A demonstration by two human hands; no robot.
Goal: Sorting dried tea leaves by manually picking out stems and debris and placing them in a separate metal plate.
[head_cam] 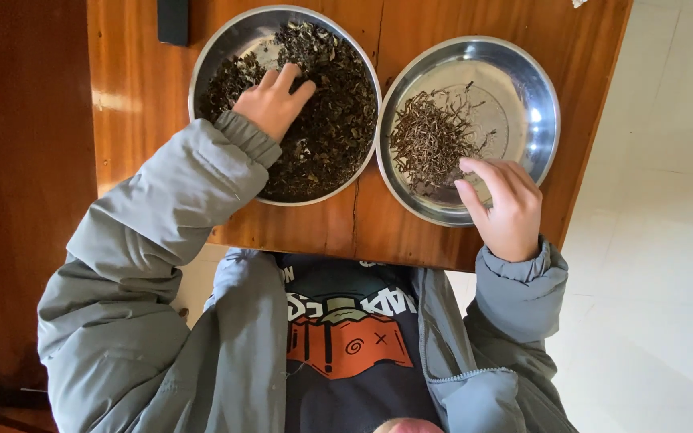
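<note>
Left hand [273, 100]: resting palm-down in the big pile of dark leaves [326, 120], fingers spread loose and half sunk into it. Can't really tell if anything is pinched underneath, it just looks relaxed on top.

Right hand [505, 204]: hovering over the near rim of the second bowl, fingers curled in toward the thumb like a pinch. Whether there's a stem caught in there is impossible to make out.

Left bowl [202, 68]: round steel dish, pretty much packed with dark crumbly dried leaves, only a small patch of bare metal showing at the top left.

Right bowl [543, 104]: same kind of steel dish, just beside the first one, rims nearly touching. Mostly shiny and bare.

Thin stems [431, 140]: a smaller heap of wiry brownish bits sitting in the left half of the right bowl, just above the right hand's fingertips.

Table [146, 120]: glossy reddish wood with a crack running between the two bowls.

Sleeves [178, 192]: grey puffy jacket, cuffs snug at both wrists.

Dark block [173, 20]: small black thing at the table's far edge, left of the bowls.
</note>
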